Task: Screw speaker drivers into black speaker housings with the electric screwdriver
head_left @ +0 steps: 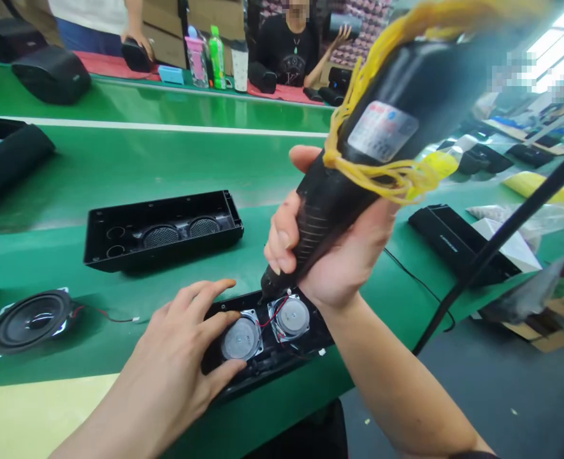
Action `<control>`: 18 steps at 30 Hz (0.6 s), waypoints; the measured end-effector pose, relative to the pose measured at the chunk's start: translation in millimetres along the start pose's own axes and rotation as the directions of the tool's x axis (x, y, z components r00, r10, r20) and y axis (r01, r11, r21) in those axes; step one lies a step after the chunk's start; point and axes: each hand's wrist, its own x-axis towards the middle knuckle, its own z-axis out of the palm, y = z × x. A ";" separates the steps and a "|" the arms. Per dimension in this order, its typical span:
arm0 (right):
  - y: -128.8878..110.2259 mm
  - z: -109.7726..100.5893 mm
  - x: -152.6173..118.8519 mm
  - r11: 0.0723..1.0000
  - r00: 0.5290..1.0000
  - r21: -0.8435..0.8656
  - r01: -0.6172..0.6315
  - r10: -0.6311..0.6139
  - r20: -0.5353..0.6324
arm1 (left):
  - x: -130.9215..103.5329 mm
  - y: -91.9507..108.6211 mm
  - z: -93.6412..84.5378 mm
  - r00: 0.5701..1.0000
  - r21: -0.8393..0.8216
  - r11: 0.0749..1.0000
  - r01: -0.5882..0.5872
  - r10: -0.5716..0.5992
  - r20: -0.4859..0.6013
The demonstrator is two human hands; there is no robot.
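Note:
My right hand (pixel 334 248) is wrapped round a black electric screwdriver (pixel 320 210) that has yellow rubber bands tied about its body. The tool slants down, its tip close to the upper edge of a black speaker housing (pixel 272 360). In that housing sit two small round speaker drivers, a left driver (pixel 241 338) and a right driver (pixel 292 317), with red and black wires. My left hand (pixel 181 350) grips the left driver, thumb at its lower edge and index finger at its upper edge. The screwdriver's very tip and any screw are too small to make out.
An empty black housing (pixel 162 233) with two mesh openings lies behind. At left rests a larger loose speaker (pixel 33 322) with a wire plug. A black cable (pixel 501 242) crosses the right side. Across the green bench (pixel 190 153) are two people, bottles and more speakers.

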 end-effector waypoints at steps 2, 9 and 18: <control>-3.5 -1.2 1.1 1.000 1.000 -0.008 -0.019 0.019 -0.015 | 0.8 0.3 -0.5 1.000 -0.020 1.000 -0.010 0.010 -0.004; 2.5 -0.7 -3.0 0.999 1.000 -0.034 -0.019 0.019 -0.009 | 1.2 -1.6 2.2 1.000 -0.055 0.998 0.022 -0.022 -0.003; 4.3 2.2 -5.2 0.989 0.995 -0.108 -0.097 0.097 -0.010 | 3.1 0.7 1.2 1.000 -0.071 0.997 -0.004 0.004 -0.009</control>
